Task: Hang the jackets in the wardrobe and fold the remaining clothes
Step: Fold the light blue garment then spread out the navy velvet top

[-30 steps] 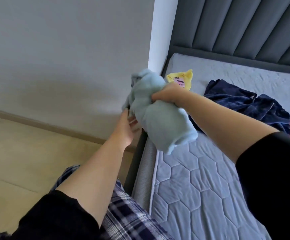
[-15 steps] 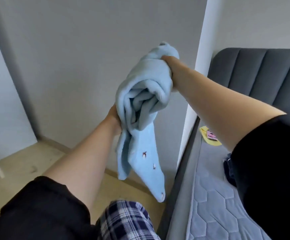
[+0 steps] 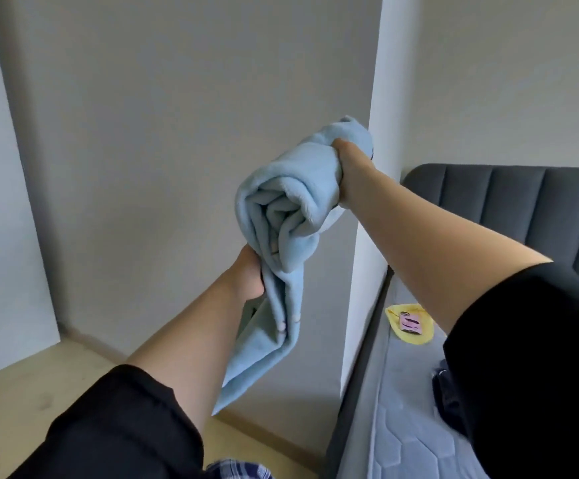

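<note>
— Where do the fingers sit?
— The right hand (image 3: 345, 167) clenches the top of the blue garment (image 3: 288, 216); the left hand (image 3: 248, 276) grips its bunched middle at 7 o'clock.
— Around them?
— The tail hangs free before the wall (image 3: 177, 133); the bed (image 3: 415, 426) edge lies at 4 o'clock.

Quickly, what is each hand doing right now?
Left hand: grips the lower part of the light blue garment.
Right hand: grips its upper end.
</note>
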`<state>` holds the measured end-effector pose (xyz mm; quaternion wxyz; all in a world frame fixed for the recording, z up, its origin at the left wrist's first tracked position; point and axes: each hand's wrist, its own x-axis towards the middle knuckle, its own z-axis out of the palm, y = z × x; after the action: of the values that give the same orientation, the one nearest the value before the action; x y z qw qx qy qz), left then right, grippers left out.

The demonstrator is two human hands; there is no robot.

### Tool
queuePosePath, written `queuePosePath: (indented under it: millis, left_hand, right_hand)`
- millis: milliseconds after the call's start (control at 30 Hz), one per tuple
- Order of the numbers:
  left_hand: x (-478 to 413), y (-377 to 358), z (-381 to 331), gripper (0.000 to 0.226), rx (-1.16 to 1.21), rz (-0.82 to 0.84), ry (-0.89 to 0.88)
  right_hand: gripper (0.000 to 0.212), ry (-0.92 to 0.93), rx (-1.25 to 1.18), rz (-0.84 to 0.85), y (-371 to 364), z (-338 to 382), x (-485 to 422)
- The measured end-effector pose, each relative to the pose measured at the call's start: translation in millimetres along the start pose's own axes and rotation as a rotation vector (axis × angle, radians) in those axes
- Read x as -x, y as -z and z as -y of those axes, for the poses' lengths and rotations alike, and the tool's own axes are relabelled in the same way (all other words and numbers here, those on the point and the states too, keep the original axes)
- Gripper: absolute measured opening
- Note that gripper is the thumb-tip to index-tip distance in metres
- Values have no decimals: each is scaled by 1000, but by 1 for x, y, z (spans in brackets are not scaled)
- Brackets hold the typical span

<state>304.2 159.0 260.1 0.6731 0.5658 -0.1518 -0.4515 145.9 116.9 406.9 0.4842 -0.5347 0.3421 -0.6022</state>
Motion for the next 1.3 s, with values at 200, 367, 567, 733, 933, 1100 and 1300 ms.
queuePosePath:
  millis: [200, 367, 567, 733, 933, 1100, 1300]
  left_hand:
    - [78, -88, 35, 27, -1, 845, -89]
    - [99, -137, 71, 38, 90, 1058, -44]
    - [64, -114, 143, 48, 222, 938, 142]
    - [-11, -29, 266, 19, 172, 700, 349]
    - [-71, 49, 333, 34, -74, 151, 573]
    - [-110, 56, 324, 31, -163, 161, 446]
    - [-109, 27, 335, 31, -430, 334, 339]
  right_hand:
    - [26, 147, 666, -258, 69, 65, 1]
    - [23, 195, 694, -395, 100, 74, 1]
    - [24, -63, 397, -356, 108, -33, 0]
    - [9, -230, 454, -318, 109, -209, 5]
    - [46, -726, 446, -231, 123, -382, 70]
    - [65, -874, 401, -168, 134, -424, 79]
    - [52, -897, 155, -20, 178, -422, 74]
